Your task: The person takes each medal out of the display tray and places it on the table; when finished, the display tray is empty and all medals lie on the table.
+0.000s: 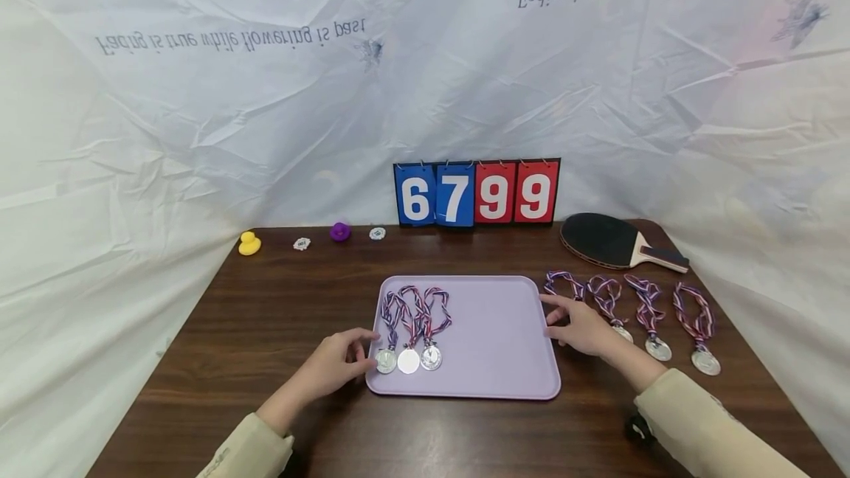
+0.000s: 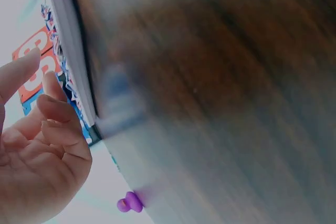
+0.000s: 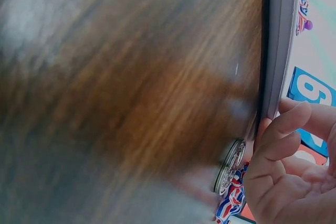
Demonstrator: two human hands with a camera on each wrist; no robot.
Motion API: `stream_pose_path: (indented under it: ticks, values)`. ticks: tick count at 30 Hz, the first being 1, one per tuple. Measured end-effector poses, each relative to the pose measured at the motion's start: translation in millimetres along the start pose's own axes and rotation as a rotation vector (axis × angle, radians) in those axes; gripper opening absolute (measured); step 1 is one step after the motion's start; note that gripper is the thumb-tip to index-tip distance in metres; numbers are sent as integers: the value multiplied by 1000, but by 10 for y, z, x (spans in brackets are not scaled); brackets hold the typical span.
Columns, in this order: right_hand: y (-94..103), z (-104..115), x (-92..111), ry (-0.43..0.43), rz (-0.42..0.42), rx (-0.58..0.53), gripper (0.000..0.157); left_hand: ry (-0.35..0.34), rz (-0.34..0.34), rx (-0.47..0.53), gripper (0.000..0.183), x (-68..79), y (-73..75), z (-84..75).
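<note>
A lilac tray (image 1: 491,338) lies on the dark wooden table. Three silver medals sit side by side in its left part: a left medal (image 1: 386,361), a middle medal (image 1: 408,361) and a right medal (image 1: 431,358), their striped ribbons laid towards the far rim. My left hand (image 1: 339,361) is at the tray's left rim, thumb and forefinger spread along it, other fingers loosely bent. At the opposite rim, my right hand (image 1: 579,324) reaches the edge with spread fingertips. Neither wrist view clearly shows a firm grip on the tray.
Several more ribboned medals, one (image 1: 705,361) farthest right, lie right of the tray, partly behind my right hand. Behind them is a table tennis bat (image 1: 598,240). A flip scoreboard (image 1: 477,194), yellow duck (image 1: 249,243), purple duck (image 1: 340,231) and two chips (image 1: 377,233) line the back.
</note>
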State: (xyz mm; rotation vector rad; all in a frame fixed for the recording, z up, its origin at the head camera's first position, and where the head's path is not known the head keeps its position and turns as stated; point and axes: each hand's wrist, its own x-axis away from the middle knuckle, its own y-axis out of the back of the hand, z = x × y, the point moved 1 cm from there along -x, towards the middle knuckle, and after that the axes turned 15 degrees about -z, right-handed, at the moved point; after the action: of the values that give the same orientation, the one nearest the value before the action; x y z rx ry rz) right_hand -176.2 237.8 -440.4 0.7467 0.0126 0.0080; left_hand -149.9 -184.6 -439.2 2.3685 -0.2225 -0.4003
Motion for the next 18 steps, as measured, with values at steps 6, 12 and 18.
stream_pose_path:
  ticks: [6, 12, 18]
  values:
    - [-9, -13, -2, -7, 0, -22, 59, 14, -21, -26, 23, -14, -57, 15]
    - [-14, -15, -2, -23, -3, -29, 59, 29, -19, -77, 20, -45, -109, 44]
    - [-11, -24, -1, -14, -6, -22, 58, 22, -24, -120, 16, -56, -134, 49]
